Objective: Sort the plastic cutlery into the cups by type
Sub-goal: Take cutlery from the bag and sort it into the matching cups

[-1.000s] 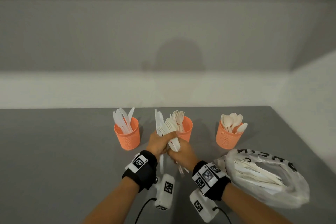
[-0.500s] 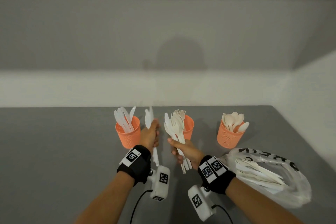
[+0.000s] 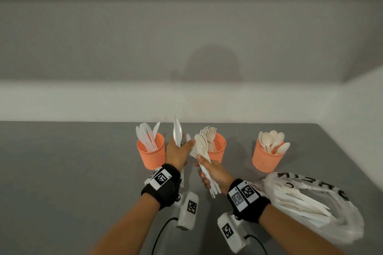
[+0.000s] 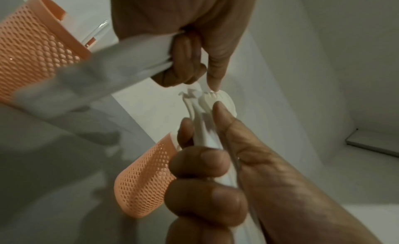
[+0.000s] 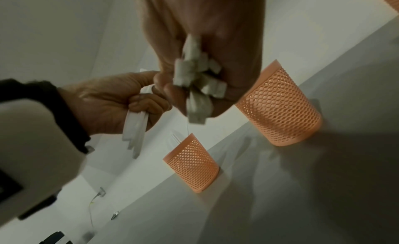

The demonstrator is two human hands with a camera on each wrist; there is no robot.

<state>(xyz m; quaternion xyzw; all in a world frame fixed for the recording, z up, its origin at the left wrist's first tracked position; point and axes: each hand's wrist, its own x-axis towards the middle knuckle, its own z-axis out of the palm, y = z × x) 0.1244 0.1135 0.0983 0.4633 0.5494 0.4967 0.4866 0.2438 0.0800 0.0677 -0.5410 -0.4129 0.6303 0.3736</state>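
Three orange mesh cups stand in a row: the knife cup (image 3: pixel 151 152) on the left, the fork cup (image 3: pixel 217 149) in the middle, the spoon cup (image 3: pixel 267 156) on the right. My left hand (image 3: pixel 178 152) grips a few white knives (image 3: pixel 177 133) upright, between the knife cup and the fork cup. One finger (image 4: pixel 212 77) of it stretches out and touches the top of the bundle in my other hand. My right hand (image 3: pixel 213 173) grips a mixed bundle of spoons and forks (image 3: pixel 202 148) in front of the fork cup; the handle ends (image 5: pixel 198 80) stick out below my fist.
A clear plastic bag (image 3: pixel 339 203) holding several more pieces of white cutlery lies on the grey table (image 3: pixel 62 172) at the right, beside my right forearm. Pale walls run close behind the cups and along the right side.
A second ago both hands held one bundle. The left hand pulled the knives out to the left, and it now reaches a finger back to the bundle in the right hand.
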